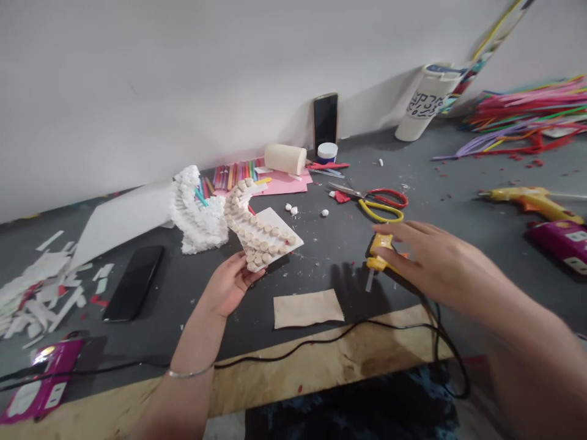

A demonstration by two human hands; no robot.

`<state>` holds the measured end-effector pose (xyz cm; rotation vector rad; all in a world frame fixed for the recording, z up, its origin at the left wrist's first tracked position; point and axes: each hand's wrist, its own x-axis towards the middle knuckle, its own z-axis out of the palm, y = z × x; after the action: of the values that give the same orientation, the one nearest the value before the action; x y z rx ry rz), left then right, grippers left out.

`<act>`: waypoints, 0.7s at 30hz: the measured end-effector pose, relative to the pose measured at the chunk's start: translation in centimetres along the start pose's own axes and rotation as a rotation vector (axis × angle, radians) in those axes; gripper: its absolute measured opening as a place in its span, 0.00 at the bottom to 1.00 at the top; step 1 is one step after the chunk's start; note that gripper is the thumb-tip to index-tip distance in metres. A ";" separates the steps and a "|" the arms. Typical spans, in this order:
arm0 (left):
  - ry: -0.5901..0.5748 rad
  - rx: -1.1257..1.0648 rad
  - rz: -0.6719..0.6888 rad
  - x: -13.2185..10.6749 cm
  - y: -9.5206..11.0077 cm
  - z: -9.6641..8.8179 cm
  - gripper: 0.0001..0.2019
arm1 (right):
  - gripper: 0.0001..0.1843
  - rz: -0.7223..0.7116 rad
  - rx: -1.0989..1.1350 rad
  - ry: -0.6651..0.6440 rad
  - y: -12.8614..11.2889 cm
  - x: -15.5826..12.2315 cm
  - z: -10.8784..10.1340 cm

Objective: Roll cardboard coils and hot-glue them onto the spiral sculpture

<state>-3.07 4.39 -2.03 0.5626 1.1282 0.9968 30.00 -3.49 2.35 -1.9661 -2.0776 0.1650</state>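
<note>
Gray tabletop (316, 269) with my two hands above it. My right hand (426, 250) touches the yellow glue gun (381, 247), its thumb and fingers partly spread about the body; I cannot tell whether they grip it. My left hand (227, 284) pinches, thumb against fingers, the lower left corner of the curved piece (261, 238), faced with beige discs and tilted left of center, beside a white ruffled piece (202, 226). The purple packet (59, 360), lower left, and white tumbler (424, 104), upper right, bear markings I cannot read
</note>
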 end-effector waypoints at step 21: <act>0.045 0.121 0.104 0.3 -0.9 0.0 0.08 | 0.21 0.027 -0.123 0.104 6.8 -4.6 6.1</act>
<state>-2.69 4.22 -2.92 0.7042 1.2148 1.0394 35.01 -6.97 -5.81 -2.0269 -2.0409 -0.0605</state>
